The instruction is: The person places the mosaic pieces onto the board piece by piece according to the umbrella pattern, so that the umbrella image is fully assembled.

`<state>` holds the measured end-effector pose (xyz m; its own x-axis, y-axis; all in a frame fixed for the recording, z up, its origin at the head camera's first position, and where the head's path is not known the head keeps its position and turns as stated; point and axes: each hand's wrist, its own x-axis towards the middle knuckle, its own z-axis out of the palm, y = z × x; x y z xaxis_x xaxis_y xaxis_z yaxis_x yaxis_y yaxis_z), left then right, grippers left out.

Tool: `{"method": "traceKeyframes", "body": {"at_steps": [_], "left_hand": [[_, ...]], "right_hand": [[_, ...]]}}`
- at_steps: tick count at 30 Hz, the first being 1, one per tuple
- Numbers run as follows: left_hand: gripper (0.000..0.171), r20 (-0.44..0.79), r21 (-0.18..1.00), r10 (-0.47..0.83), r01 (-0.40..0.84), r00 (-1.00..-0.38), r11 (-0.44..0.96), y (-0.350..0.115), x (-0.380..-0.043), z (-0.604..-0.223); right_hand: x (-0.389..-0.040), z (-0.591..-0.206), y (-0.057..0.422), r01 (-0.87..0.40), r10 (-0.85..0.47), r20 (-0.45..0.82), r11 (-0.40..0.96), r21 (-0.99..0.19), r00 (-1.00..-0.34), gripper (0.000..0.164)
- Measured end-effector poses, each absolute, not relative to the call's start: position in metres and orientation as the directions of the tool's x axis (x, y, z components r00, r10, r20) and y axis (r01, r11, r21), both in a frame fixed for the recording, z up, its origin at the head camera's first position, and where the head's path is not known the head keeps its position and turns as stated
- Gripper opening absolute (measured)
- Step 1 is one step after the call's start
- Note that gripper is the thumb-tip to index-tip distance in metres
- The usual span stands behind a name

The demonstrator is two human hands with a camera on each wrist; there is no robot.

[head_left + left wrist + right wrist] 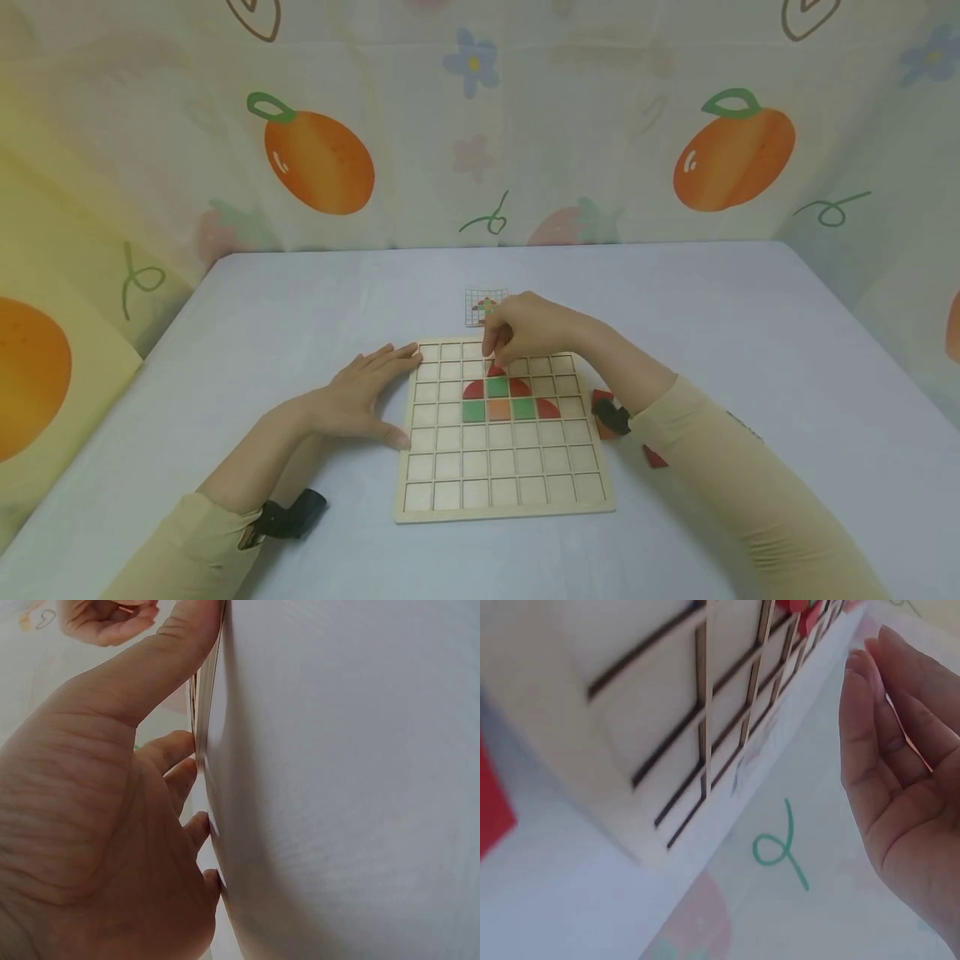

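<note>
A wooden grid board lies on the table, with several red, green and orange tiles in its cells. My left hand rests at its left edge, fingers spread and thumb against the side; in the left wrist view this hand touches the board's edge. Above the upper cells is my right hand, fingertips bent down over a red triangle tile whose top they partly cover. In the right wrist view the fingers and thumb of this hand are close together, with no tile visible between them.
Behind the board lies a small printed pattern card, partly covered by the right hand. Loose red and orange tiles lie right of the board, some beneath the right forearm. A patterned cloth hangs behind the table.
</note>
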<state>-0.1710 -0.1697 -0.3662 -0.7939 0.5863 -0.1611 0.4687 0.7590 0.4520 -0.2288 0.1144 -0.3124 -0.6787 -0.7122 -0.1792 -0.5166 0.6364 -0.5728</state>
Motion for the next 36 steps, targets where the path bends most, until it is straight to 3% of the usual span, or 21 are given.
{"method": "traceKeyframes", "body": {"at_steps": [17, 36], "left_hand": [[0.111, -0.155, 0.445, 0.597, 0.484, -0.787, 0.753, -0.173, -0.172, -0.368], [0.111, -0.153, 0.447, 0.597, 0.484, -0.788, 0.753, -0.173, -0.173, -0.37]], "right_hand": [[-0.233, -0.31, 0.182, -0.419, -0.594, -0.254, 0.755, -0.504, -0.764, 0.008], [-0.224, -0.327, 0.234, -0.323, -0.58, -0.412, 0.776, -0.542, -0.702, 0.011]]}}
